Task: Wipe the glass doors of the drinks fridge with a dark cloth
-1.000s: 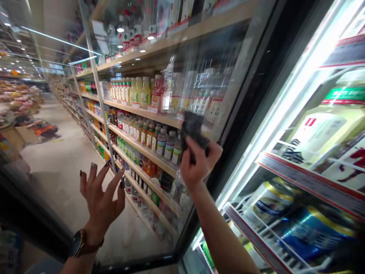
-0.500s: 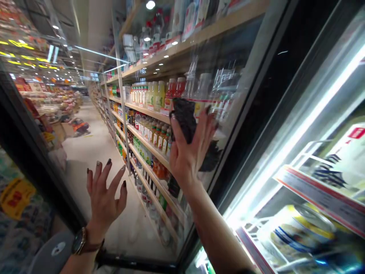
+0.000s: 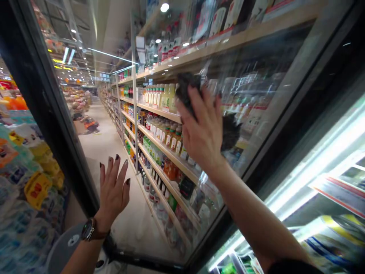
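Observation:
My right hand (image 3: pixel 203 131) presses a dark cloth (image 3: pixel 228 131) flat against the glass door (image 3: pixel 256 87) of a fridge, high on the pane; the cloth sticks out above and to the right of the fingers. My left hand (image 3: pixel 113 190), with a wristwatch (image 3: pixel 89 230) on the wrist, lies open with fingers spread on the lower left of the same pane, holding nothing. Through the glass I see an aisle and long shelves of drink bottles (image 3: pixel 162 135).
The door's black frame (image 3: pixel 42 95) runs down the left side. Packaged goods (image 3: pixel 25 182) are stacked at far left. At right the lit fridge interior (image 3: pixel 327 198) shows shelves with cans. A grey round object (image 3: pixel 65 245) sits near the floor.
My right hand has swept the cloth upward and to the right across the glass. My left hand stayed spread on the pane. My view has shifted left, showing more of the frame.

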Motion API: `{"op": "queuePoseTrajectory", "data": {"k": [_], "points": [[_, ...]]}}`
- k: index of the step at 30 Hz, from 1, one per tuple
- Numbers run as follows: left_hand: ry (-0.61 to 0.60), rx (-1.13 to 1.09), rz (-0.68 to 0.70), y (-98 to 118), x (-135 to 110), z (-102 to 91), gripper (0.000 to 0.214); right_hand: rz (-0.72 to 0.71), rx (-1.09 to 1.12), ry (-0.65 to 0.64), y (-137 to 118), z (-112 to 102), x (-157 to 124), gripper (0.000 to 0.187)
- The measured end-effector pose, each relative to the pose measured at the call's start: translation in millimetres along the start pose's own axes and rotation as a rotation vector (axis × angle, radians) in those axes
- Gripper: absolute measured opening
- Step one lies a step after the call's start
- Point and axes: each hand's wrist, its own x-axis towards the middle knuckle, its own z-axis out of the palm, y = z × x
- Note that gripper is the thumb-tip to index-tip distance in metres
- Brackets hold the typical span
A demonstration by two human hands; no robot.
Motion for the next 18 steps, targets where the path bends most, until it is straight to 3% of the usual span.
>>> {"op": "queuePoseTrajectory", "data": {"k": [2, 3, 6, 8, 10, 11, 13, 16, 18], "points": [[0.002, -0.012, -0.002, -9, -2, -0.4, 0.077, 0.107, -0.001, 0.022, -8, 6, 19, 0.056], [0.005, -0.017, 0.002, -13, -3, -1.2, 0.077, 0.069, 0.03, -0.018, -23, 14, 11, 0.061], [0.018, -0.022, 0.037, -31, -5, -7.2, 0.077, -0.323, 0.174, -0.263, -84, 49, -54, 0.07], [0.024, -0.017, 0.078, -46, -3, -13.4, 0.078, -0.599, 0.214, -0.346, -116, 67, -94, 0.063], [0.013, -0.011, 0.132, -61, 5, -19.8, 0.079, -0.73, 0.196, -0.326, -121, 75, -95, 0.05], [0.009, -0.006, 0.163, -68, 11, -22.8, 0.08, -0.74, 0.177, -0.306, -113, 74, -77, 0.047], [0.011, -0.004, 0.228, -81, 28, -28.2, 0.08, -0.666, 0.129, -0.278, -80, 64, -12, 0.049], [0.077, -0.031, 0.296, -94, 60, -35.4, 0.077, -0.329, 0.04, -0.125, -30, 39, 101, 0.056], [0.146, -0.055, 0.322, -99, 78, -39.7, 0.075, -0.125, 0.02, 0.005, -23, 29, 140, 0.056]]}}
